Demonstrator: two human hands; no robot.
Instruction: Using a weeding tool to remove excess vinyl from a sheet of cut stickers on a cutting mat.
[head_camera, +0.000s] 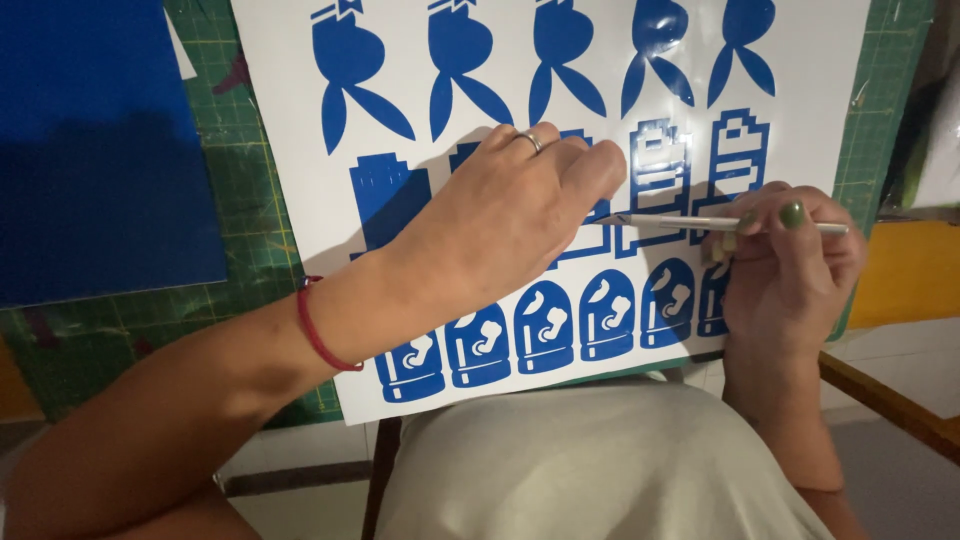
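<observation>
We see the left hand (505, 215) lying flat on a white backing sheet with glossy blue vinyl shapes (560, 180), its fingers (590, 165) curled down and pressing the sheet near the middle row of blocky blue shapes; it grips nothing, it only holds the sheet in place. The right hand (790, 260) has its fingers closed around a thin silver weeding tool with a fine point (720, 223), which lies almost level, with the tip just beside the left fingertips, over one blue outline in the middle row. The sheet rests on a green cutting mat (250, 200) on the worktop, and its near edge hangs over the lap. A large dark blue sheet (100, 150) lies at the far left. In our judgement the main risk is that sharp tip so close to the left fingers: a slip toward the left could prick them. The point could also dig too deep and tear a thin blue outline or scratch the backing. Because the near edge is without support, the sheet may bend or slide if the left hand lifts its pressure.
</observation>
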